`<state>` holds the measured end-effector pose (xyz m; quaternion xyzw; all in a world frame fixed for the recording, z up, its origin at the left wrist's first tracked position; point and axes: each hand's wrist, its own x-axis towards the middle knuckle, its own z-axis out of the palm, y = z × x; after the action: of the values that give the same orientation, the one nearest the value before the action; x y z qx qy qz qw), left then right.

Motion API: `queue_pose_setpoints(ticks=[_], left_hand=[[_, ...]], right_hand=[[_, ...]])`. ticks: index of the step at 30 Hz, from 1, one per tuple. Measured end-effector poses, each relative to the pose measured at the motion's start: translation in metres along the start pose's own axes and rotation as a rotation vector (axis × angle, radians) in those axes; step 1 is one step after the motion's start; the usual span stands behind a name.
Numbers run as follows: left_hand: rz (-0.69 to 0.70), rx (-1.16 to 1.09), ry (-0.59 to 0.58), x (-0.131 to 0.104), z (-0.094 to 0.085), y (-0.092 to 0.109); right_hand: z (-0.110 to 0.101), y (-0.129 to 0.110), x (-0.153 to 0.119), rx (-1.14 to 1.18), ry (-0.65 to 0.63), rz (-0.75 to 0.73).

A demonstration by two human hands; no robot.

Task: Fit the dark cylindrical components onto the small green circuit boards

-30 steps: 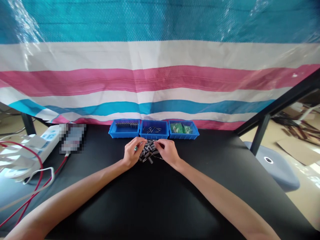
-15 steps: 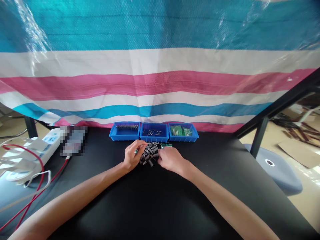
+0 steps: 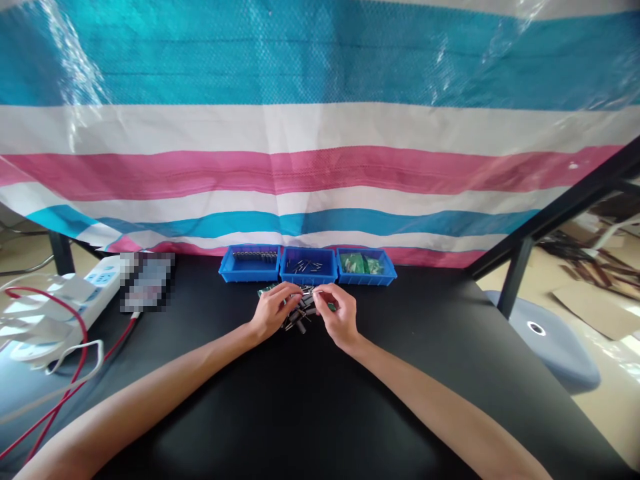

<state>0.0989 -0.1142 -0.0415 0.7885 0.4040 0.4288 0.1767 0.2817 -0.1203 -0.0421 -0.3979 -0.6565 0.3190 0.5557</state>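
Note:
My left hand (image 3: 274, 310) and my right hand (image 3: 340, 313) face each other over a pile of dark grey cylinders (image 3: 300, 325) and thin metal pieces on the black table. Both hands are closed in a pinch. A slim shiny metal pin (image 3: 308, 292) spans the small gap between their fingertips. Its exact shape is too small to make out. Green bits show by the hands: one green piece (image 3: 263, 291) beside my left fingers, another green piece (image 3: 331, 307) under my right hand. My fingers cover part of the pile.
Three blue bins stand in a row behind the pile: a left bin (image 3: 250, 272) with metal cylinders, a middle bin (image 3: 309, 274) with thin pins, a right bin (image 3: 367, 275) with green pieces. Left lie a power strip (image 3: 103, 283) and red cable (image 3: 83, 333). A striped sheet (image 3: 320, 167) hangs behind.
My right hand has turned and lifted from the pile's right side, its fingertips now meeting the pin near my left fingers. My left hand has shifted slightly right.

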Motion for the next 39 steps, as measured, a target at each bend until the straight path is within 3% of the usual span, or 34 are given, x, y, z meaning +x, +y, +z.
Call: queue_pose_setpoints(ticks=[7,12,15,30,39], left_hand=[[-0.040,0.008,-0.027,-0.001,0.002,-0.004],[0.090,-0.002,0.016,-0.001,0.003,-0.005],[0.050,0.018,0.023,-0.002,0.002,-0.005],[0.149,0.020,0.222,-0.010,-0.001,-0.003],[0.163,0.005,0.188,-0.012,-0.002,-0.002]], right_hand=[[0.002,0.004,-0.004,0.016,0.053,-0.035],[0.002,-0.001,-0.005,-0.001,0.058,-0.115],[0.002,-0.003,-0.005,0.006,0.060,-0.118],[0.006,0.002,-0.003,-0.130,-0.125,-0.119],[0.010,0.011,-0.009,-0.228,-0.207,-0.205]])
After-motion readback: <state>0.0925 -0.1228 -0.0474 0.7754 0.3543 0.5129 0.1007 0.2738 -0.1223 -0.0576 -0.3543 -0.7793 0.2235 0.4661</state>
